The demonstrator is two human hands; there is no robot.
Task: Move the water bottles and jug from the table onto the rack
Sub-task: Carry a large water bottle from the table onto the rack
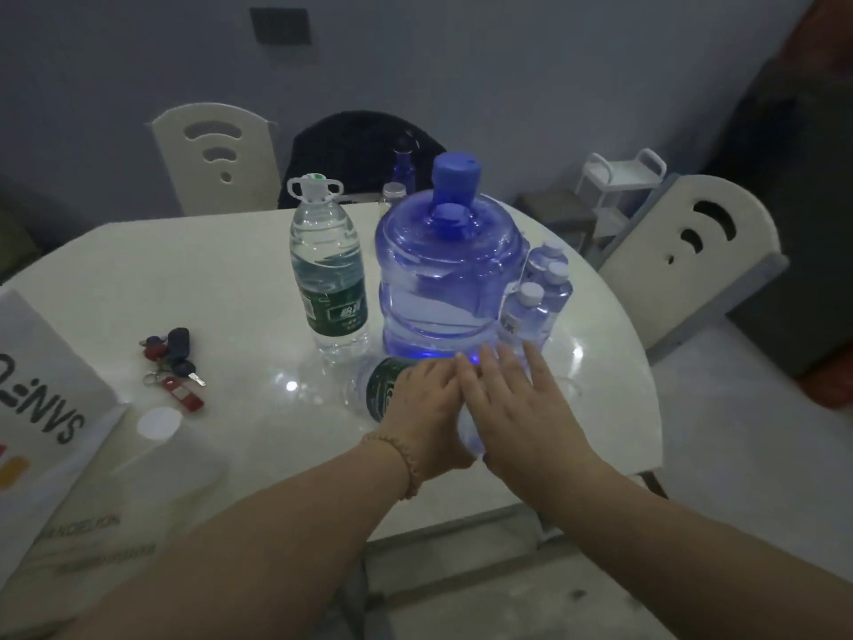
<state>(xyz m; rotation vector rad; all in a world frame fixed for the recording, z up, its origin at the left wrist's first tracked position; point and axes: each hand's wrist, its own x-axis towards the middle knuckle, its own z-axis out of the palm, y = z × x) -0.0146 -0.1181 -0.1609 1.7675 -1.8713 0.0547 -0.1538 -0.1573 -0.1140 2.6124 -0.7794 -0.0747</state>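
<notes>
Your left hand [427, 399] and right hand [512, 399] lie flat, fingers spread, on a bottle [385, 390] lying sideways on the table [207, 279], before the upright jug [445, 274].

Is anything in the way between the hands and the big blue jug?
Yes. A bottle lying on its side sits in front of the blue jug, under the left hand and right hand.

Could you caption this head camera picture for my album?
Both hands reach a toppled green-labelled bottle before the blue jug.
</notes>
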